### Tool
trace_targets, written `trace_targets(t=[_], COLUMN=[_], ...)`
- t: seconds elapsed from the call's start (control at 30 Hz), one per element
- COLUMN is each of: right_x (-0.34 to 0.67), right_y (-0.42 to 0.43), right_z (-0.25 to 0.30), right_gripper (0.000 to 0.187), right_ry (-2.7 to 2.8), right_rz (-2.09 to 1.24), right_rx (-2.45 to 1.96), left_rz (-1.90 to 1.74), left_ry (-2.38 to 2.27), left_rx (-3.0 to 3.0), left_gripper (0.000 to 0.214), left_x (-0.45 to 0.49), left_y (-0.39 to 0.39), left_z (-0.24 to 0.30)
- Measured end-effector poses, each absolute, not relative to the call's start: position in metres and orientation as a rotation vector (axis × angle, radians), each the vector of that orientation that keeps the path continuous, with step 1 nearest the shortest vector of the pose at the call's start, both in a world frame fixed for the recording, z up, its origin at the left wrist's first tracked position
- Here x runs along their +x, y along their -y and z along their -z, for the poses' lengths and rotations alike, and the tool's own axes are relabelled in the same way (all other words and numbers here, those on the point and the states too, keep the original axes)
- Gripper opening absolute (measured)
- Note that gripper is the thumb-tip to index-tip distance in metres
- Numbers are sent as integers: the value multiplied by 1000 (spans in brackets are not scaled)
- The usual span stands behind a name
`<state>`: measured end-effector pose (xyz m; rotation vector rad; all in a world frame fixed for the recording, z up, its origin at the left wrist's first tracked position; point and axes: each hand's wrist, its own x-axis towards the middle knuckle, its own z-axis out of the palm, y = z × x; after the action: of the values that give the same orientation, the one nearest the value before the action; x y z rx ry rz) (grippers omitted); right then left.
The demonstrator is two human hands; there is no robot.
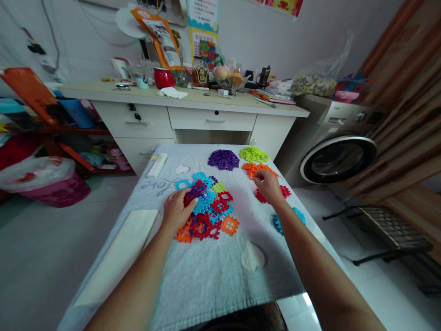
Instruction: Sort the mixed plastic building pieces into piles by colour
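Observation:
A mixed heap of coloured plastic grid tiles lies in the middle of a table under a light blue cloth. My left hand rests on the heap's left side, fingers curled over a dark red and purple tile. My right hand hovers over the red pile, fingers pinched together at the edge of the orange pile. Sorted piles lie further back: purple and lime green. A blue pile shows beside my right forearm.
A white tube and a flat pale board lie on the cloth at the left. Behind stands a cluttered cream desk with drawers. A washing machine is at the right, a pink basin on the floor left.

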<state>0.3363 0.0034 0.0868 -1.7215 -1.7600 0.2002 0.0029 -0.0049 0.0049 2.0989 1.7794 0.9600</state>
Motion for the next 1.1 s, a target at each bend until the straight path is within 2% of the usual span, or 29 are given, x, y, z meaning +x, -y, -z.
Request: trace_targets(t=[0.17,0.27,0.33,0.4,0.57,0.73,0.97,1.1], right_x=[296,283,277,273,267,275,319,351], right_y=[47,62,66,69,73,73,36,-10], right_z=[-80,-73,-68,-64,-65,-87,-106,-109], right_gripper=[10,25,40,47,34,15,21,21], right_ry=[2267,2454,2487,2494,2497,2471,2343,2164], right_rz=[-757,-831,-797,-740,-669,-751,-514,-326], right_rx=[-1481,-1420,-1444,-1496,-1552,-1523,-1539,-1754], left_rz=[-964,-975,-988,-1001,-1005,-1005,-1000,-994], left_ry=[-1777,-1787,-1788,-1792,-1800,-1787,-1795,-1805], left_rx=[2081,2057,2051,2046,2021,2035,2044,2051], left_gripper=[47,47,46,45,44,44,44,44], left_x=[2,2,2,2,4,3,2,2], left_y=[4,4,4,5,6,4,3,3], left_z=[-3,-2,-2,-3,-6,-5,-3,-3])
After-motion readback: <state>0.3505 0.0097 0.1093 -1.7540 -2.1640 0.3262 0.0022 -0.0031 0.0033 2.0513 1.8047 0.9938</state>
